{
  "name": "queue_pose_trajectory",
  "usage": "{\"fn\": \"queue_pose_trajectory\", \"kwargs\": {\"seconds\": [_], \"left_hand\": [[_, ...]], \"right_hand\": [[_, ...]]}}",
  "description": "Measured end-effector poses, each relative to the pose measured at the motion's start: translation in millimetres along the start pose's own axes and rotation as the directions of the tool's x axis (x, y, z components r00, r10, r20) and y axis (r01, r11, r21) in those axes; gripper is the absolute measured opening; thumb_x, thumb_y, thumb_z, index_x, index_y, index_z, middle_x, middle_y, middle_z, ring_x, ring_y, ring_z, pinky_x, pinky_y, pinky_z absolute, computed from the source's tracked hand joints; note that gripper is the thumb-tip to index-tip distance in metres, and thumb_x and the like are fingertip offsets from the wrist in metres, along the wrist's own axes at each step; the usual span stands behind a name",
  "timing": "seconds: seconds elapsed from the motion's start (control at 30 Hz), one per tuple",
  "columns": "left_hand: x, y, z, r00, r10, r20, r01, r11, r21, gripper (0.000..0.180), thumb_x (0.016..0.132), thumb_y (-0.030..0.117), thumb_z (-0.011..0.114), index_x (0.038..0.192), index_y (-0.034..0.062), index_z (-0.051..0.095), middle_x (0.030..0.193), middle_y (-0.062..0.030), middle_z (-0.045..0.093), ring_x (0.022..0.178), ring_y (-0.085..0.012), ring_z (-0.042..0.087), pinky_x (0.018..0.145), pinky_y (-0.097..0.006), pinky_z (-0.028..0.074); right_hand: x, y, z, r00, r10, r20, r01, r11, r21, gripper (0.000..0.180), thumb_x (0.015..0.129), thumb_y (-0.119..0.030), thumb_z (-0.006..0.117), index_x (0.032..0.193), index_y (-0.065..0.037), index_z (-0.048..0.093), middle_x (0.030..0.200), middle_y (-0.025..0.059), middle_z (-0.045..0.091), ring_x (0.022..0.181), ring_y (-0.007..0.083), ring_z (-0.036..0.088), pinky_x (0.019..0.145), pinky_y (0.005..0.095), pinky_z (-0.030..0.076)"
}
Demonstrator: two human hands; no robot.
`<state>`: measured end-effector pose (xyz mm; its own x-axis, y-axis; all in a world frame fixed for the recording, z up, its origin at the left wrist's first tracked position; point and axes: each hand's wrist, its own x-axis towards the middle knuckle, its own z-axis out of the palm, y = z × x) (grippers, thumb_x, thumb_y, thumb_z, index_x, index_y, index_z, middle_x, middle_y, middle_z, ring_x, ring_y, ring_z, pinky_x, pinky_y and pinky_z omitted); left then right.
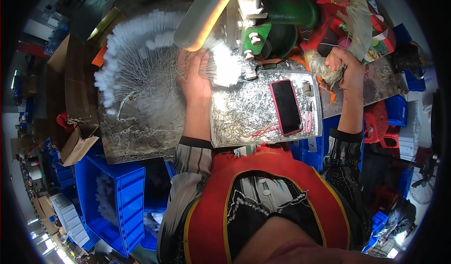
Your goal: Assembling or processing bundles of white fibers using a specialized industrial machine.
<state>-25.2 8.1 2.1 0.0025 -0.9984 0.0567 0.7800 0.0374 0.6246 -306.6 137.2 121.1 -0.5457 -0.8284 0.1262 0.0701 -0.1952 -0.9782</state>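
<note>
On the bench, two hands [195, 78] [345, 59], one phone [285, 106].

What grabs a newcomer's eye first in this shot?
Probably the big fan of white-tipped wire brushes spread over the metal worktop at upper left, with the left hand pressing a bunch of them near the green machine at top centre. Next, the phone in a pink case lying on the foil-covered plate in the middle, and the right hand gripping a rag-wrapped lever at upper right.
</note>
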Motion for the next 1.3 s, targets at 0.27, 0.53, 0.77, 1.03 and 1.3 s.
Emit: {"fn": "queue_pose_trajectory", "kwargs": {"seconds": [0.27, 0.53, 0.77, 1.03, 1.3], "left_hand": [[1, 0, 2, 1.000, 0.002, 0.013, -0.002, 1.000, 0.014, 0.048, 0.078, -0.007, 0.051, 0.122, -0.0031, 0.030, 0.103, -0.0204, 0.051, 0.093, -0.0255, 0.055, 0.084, -0.036, 0.048], [3, -1, 4, 0.998, -0.063, -0.021, 0.063, 0.998, 0.030, 0.052, 0.076, -0.008, 0.054, 0.122, -0.0031, 0.031, 0.103, -0.0200, 0.051, 0.093, -0.0266, 0.054, 0.086, -0.037, 0.048], [4, -4, 3, 0.998, 0.008, -0.059, -0.007, 1.000, 0.012, 0.054, 0.076, -0.007, 0.056, 0.123, -0.0040, 0.029, 0.106, -0.0213, 0.049, 0.096, -0.0271, 0.053, 0.086, -0.037, 0.047], [7, -6, 4, 0.999, 0.018, -0.051, -0.017, 1.000, 0.011, 0.054, 0.076, -0.009, 0.054, 0.123, -0.0039, 0.029, 0.107, -0.0218, 0.047, 0.096, -0.0277, 0.052, 0.087, -0.037, 0.047], [5, -1, 12, 0.982, -0.019, -0.186, 0.027, 0.999, 0.038, 0.057, 0.075, -0.005, 0.059, 0.124, -0.0025, 0.028, 0.101, -0.0179, 0.051, 0.090, -0.0261, 0.055, 0.082, -0.036, 0.049]], "right_hand": [[0, 21, -8, 0.981, -0.182, 0.062, 0.182, 0.983, 0.003, 0.026, 0.072, -0.006, 0.053, 0.049, -0.002, 0.043, 0.047, 0.0061, 0.042, 0.047, 0.0164, 0.045, 0.054, 0.0280, 0.040], [3, 37, -15, 0.978, -0.174, 0.112, 0.167, 0.983, 0.072, 0.021, 0.072, -0.003, 0.052, 0.052, -0.001, 0.047, 0.047, 0.0059, 0.042, 0.045, 0.0168, 0.045, 0.053, 0.0288, 0.040], [-2, 7, 0, 0.999, -0.038, 0.004, 0.038, 0.999, 0.001, 0.015, 0.072, -0.006, 0.055, 0.059, 0.002, 0.051, 0.048, 0.0065, 0.045, 0.046, 0.0167, 0.046, 0.051, 0.0288, 0.040], [1, 7, -3, 0.999, -0.023, 0.023, 0.023, 1.000, -0.021, 0.020, 0.072, -0.005, 0.054, 0.053, 0.000, 0.049, 0.048, 0.0070, 0.045, 0.046, 0.0165, 0.046, 0.052, 0.0285, 0.040], [6, 60, -7, 0.889, -0.422, 0.178, 0.421, 0.906, 0.046, 0.020, 0.073, -0.003, 0.053, 0.054, 0.000, 0.049, 0.050, 0.0073, 0.046, 0.047, 0.0171, 0.047, 0.053, 0.0305, 0.041]]}}
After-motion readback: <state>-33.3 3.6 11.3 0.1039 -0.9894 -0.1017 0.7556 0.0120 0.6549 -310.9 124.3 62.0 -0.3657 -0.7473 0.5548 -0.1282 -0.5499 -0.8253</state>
